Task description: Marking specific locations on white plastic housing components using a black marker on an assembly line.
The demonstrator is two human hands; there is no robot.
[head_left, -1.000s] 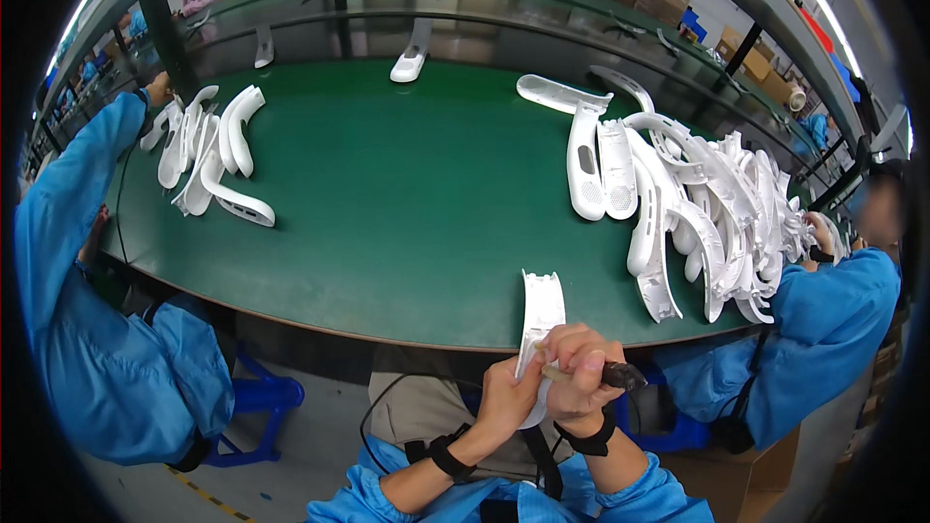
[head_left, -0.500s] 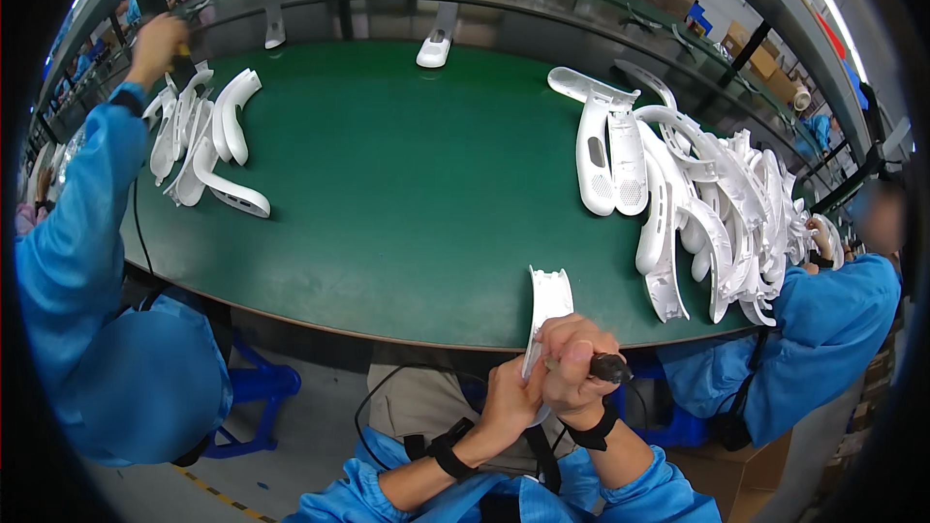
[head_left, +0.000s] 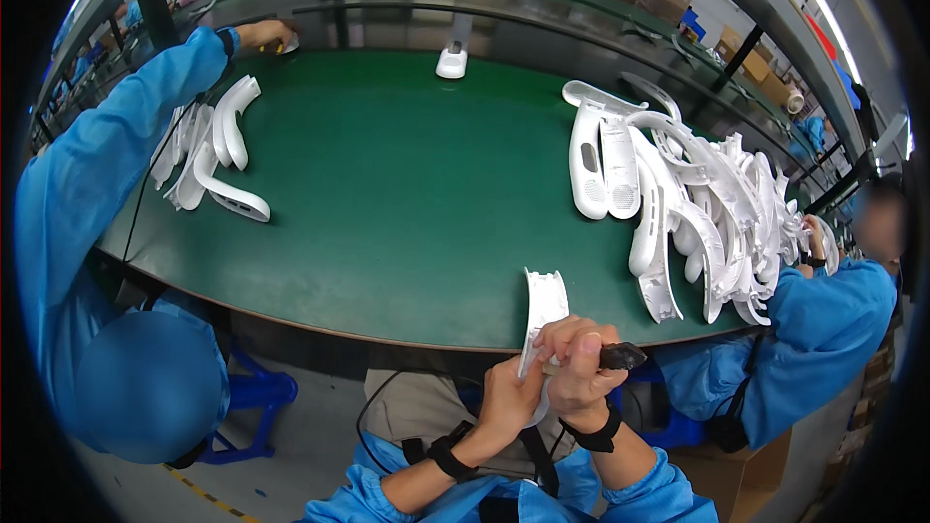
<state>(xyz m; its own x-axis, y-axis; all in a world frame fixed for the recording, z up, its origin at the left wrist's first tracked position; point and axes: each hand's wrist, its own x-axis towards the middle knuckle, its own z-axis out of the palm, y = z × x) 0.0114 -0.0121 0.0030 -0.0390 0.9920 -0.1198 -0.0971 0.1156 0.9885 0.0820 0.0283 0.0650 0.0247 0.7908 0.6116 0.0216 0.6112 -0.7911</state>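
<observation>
My left hand [head_left: 509, 395] is closed around a white curved plastic shell [head_left: 546, 302], held upright at the table's near edge with its ribbed inner side partly showing. Beside it, my right hand [head_left: 583, 366] grips a dark-handled tool [head_left: 623, 356] against the shell's lower part. The tool's working end is hidden by my fingers, so its kind cannot be made out. Both hands nearly touch each other, and the bottom of the shell shows between my wrists.
A large heap of white curved shells [head_left: 722, 203] lies on the right of the green table [head_left: 407, 184]; a smaller group [head_left: 208, 150] lies left. One white piece [head_left: 451, 60] sits at the far edge. Co-workers in blue [head_left: 126, 165] sit on both sides.
My right hand and the tool have shifted slightly, the handle now pointing further right. The left co-worker's hand has reached across to a white piece at the far edge.
</observation>
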